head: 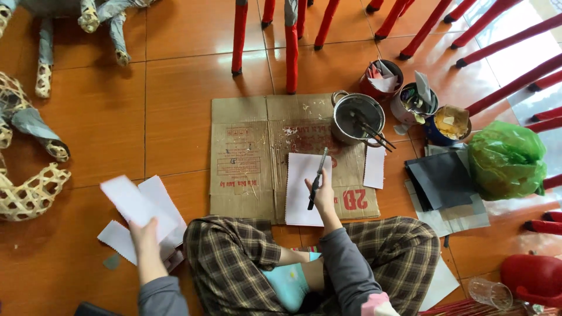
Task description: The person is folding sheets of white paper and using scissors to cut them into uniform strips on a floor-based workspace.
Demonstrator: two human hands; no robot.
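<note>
Floor: glossy orange tile. Person sits cross-legged on it, plaid trousers; work spread in front of the knees.
Cardboard mat: flattened carton, spattered with dried white paste. It covers only the middle, so drips past its edge land on bare tile.
Green bag: bulging plastic, right of the mat, just beside the dark sheets. A paste-laden brush swung that way could smear them.
Metal pot: on the mat's far right corner, sticks leaning inside over the rim. Reaching across it risks snagging a stick and tipping the pot.
Small tins: three, crowded behind the pot, stuffed with scraps and tools. Easily knocked together.
White sheet on mat: lies flat under the brush, loose. It may slide or wrinkle when brushed, since nothing pins it.
Paper stack: white pieces on the tile by the left knee.
Lifted sheet: raised over the stack, blurred. Held at one end only, so it could flop or fold.
Left hand: fingers closed on the lifted sheet's near edge.
Right hand: closed round the brush, resting at the white sheet's right edge.
Brush: dark handle, tip pointing away towards the pot. Whether it carries paste I cannot tell.
</note>
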